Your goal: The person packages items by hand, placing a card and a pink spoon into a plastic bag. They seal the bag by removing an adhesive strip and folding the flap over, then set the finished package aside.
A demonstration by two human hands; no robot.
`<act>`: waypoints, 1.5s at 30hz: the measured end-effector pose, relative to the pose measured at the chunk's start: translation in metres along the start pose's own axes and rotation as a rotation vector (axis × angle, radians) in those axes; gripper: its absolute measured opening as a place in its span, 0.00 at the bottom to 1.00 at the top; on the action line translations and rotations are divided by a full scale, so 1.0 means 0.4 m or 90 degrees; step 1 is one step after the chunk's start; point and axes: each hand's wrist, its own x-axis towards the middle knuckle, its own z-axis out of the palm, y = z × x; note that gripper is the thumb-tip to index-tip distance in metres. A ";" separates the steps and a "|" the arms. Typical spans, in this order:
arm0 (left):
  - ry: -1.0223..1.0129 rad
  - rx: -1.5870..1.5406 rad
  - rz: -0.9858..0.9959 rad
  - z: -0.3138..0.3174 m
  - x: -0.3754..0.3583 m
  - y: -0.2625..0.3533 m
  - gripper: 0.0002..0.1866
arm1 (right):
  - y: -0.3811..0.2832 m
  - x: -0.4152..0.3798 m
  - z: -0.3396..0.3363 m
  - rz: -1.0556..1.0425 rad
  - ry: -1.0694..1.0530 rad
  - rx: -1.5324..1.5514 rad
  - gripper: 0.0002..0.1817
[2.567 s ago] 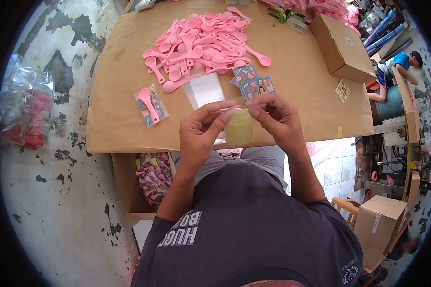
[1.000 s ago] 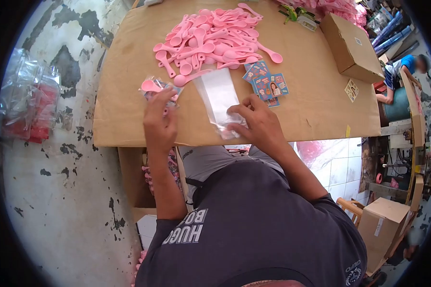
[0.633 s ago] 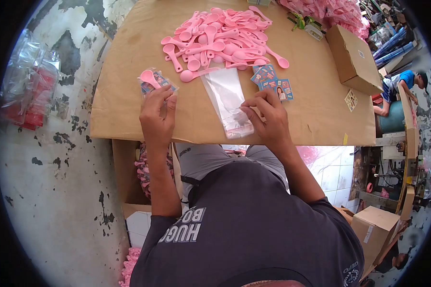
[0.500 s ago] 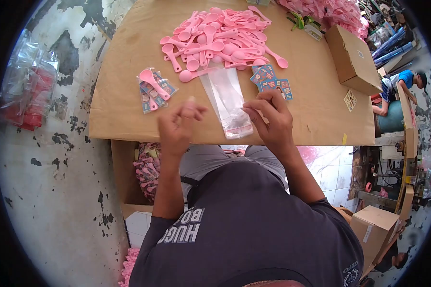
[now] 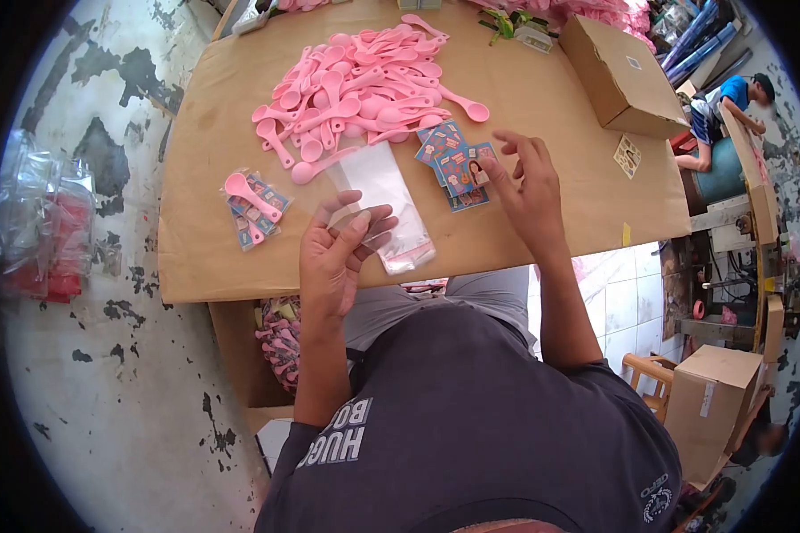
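My left hand [image 5: 331,262] pinches a clear plastic bag [image 5: 340,178] between thumb and fingers; the bag is so transparent that its outline is hard to follow. Beneath and to the right of it, a stack of clear plastic bags [image 5: 400,222] lies near the table's front edge. My right hand [image 5: 535,200] hovers with fingers apart beside some blue printed cards [image 5: 462,178], holding nothing. Behind the bags is a large heap of pink measuring spoons [image 5: 356,89]. To the left, a pink spoon [image 5: 251,195] lies on bagged cards and another spoon [image 5: 256,233].
A cardboard box [image 5: 618,80] stands at the table's right rear, with a small printed card [image 5: 628,157] in front. Green-handled tools [image 5: 511,25] lie at the back. Plastic packets [image 5: 44,213] are at far left. Another person [image 5: 733,93] sits at far right.
My left hand has taken up a clear bag from the stack. My right hand has left the bags, moved right towards the cards and opened. The view has shifted.
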 end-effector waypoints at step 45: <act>0.035 -0.127 0.080 0.109 0.061 -0.065 0.12 | -0.082 -0.115 0.017 0.263 -0.187 0.678 0.13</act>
